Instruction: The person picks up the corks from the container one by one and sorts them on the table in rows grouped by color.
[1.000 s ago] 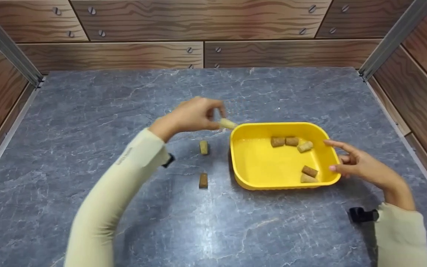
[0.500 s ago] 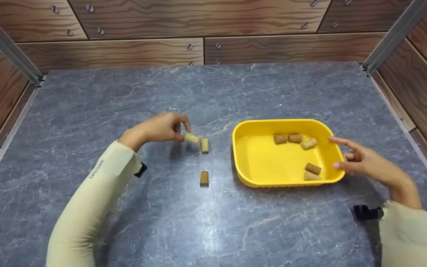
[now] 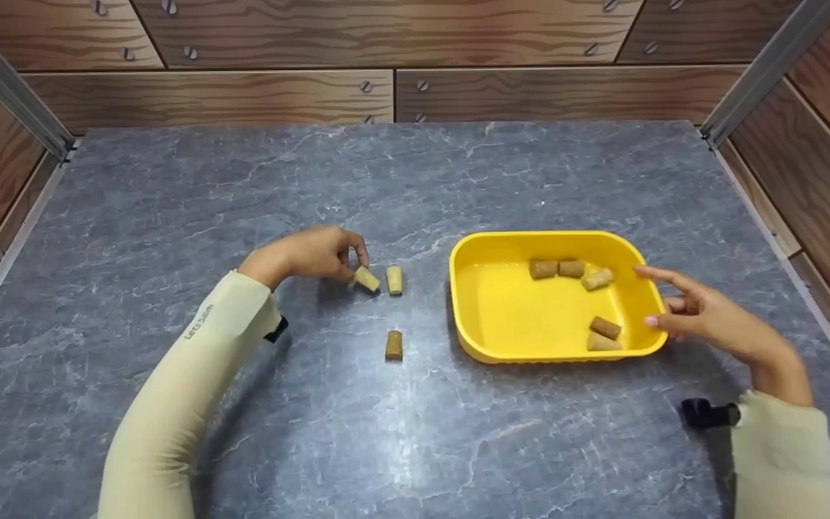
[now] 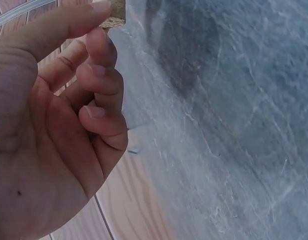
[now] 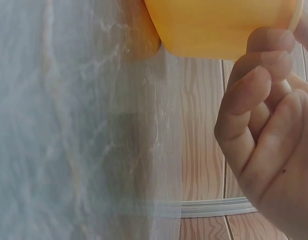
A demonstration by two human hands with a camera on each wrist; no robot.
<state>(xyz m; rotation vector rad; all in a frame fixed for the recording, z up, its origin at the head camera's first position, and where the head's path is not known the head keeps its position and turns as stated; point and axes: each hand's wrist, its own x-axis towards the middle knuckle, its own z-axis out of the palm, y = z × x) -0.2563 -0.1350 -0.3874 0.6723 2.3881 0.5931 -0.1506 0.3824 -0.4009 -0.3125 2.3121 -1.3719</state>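
Note:
Between thumb and forefinger, the left hand [image 3: 310, 252] pinches a pale cork [image 3: 367, 279], tilted, at the table surface. Just right of it lies a second pale cork [image 3: 394, 280], and a brown cork [image 3: 394, 345] lies nearer the front. In the left wrist view the pinched cork [image 4: 115, 12] shows at the top edge, above the left hand [image 4: 59, 125]. The right hand [image 3: 728, 328] grips the right rim of a yellow bin [image 3: 516, 358]. The right wrist view has the right hand [image 5: 268, 115] with curled fingers against the bin's wall [image 5: 218, 30].
Several corks lie inside the bin: two brown ones [image 3: 543, 269] and a pale one [image 3: 597, 279] towards the back, a brown one [image 3: 605, 328] and a light one [image 3: 604, 342] at the front right. Wood-patterned panels [image 3: 242, 97] border the grey marbled table [image 3: 278, 447].
The left hand has moved left from the bin's left edge with its pale cork and lowered it beside the standing-apart pale cork. The right hand has stayed at the bin's rim.

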